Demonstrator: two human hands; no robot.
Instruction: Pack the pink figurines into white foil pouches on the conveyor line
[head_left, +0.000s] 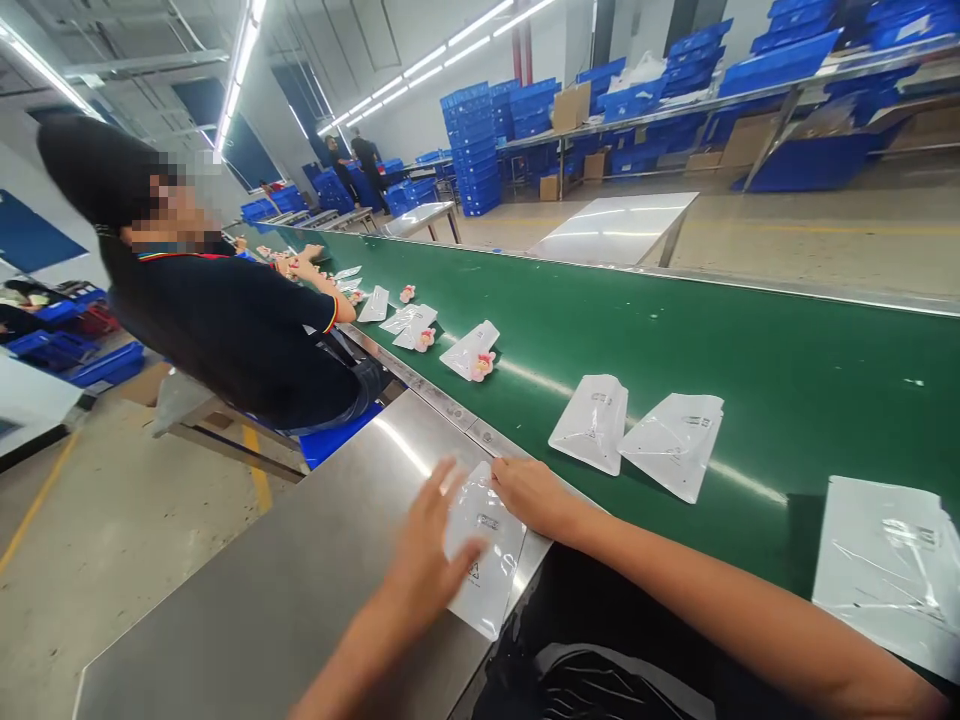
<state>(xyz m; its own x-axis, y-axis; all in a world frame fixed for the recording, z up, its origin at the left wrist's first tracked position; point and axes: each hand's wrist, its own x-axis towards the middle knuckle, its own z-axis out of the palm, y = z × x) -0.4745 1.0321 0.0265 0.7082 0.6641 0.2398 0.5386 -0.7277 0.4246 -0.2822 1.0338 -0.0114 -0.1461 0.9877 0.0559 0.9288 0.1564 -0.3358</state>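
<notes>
A flat white plastic pouch (484, 560) lies on the steel side table (285, 590) at the edge of the green conveyor belt (750, 360). My left hand (431, 545) rests flat on the pouch's left side with fingers spread. My right hand (529, 492) touches its upper right corner, fingers curled on the edge. Two more white pouches (592, 422) (675, 440) lie on the belt just beyond my hands. A stack of pouches (889, 565) sits at the right, near my right forearm.
A seated co-worker in a dark shirt (225, 330) works at the belt on the left, hands near pouches with small pink items (480, 365). Steel tables (615, 228) stand beyond the belt. Blue crates (472, 145) are stacked at the back, with people standing far off.
</notes>
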